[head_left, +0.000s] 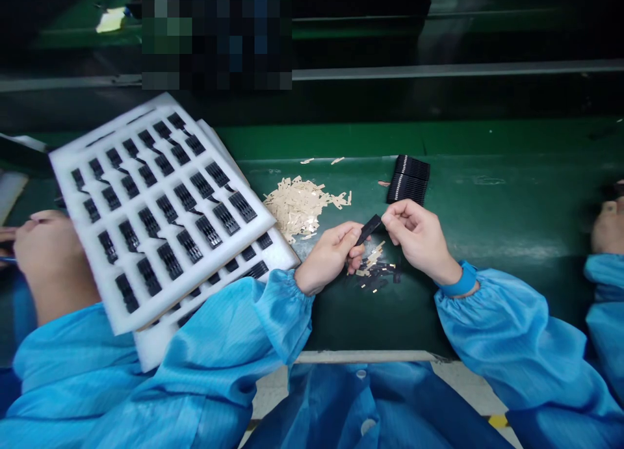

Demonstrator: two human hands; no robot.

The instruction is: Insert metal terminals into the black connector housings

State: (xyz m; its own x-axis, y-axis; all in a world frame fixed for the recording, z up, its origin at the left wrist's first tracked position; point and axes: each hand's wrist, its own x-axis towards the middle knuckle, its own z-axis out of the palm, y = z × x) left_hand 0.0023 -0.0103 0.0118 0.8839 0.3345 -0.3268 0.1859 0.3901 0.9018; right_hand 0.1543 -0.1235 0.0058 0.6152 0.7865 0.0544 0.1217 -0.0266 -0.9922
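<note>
A small black rectangular block point(369, 229) is gripped between the thumb and fingers of my left hand point(332, 249). My right hand point(413, 231) is pinched at the block's upper right end; whatever sits between its fingertips is too small to make out. Beneath both hands lies a loose scatter of black pieces and pale strips point(377, 273). A heap of flat cream-coloured strips point(297, 205) spreads out beyond my left hand. Past my right hand, black parts stand packed in a neat block point(408, 180).
Two stacked white foam trays point(110, 267) with black parts in their slots stand at the left, close to my left forearm. A co-worker's hand point(46, 241) is beyond them; another person's hand point(608, 227) shows at the right edge. The green worktop point(487, 241) ends at a front edge point(361, 356).
</note>
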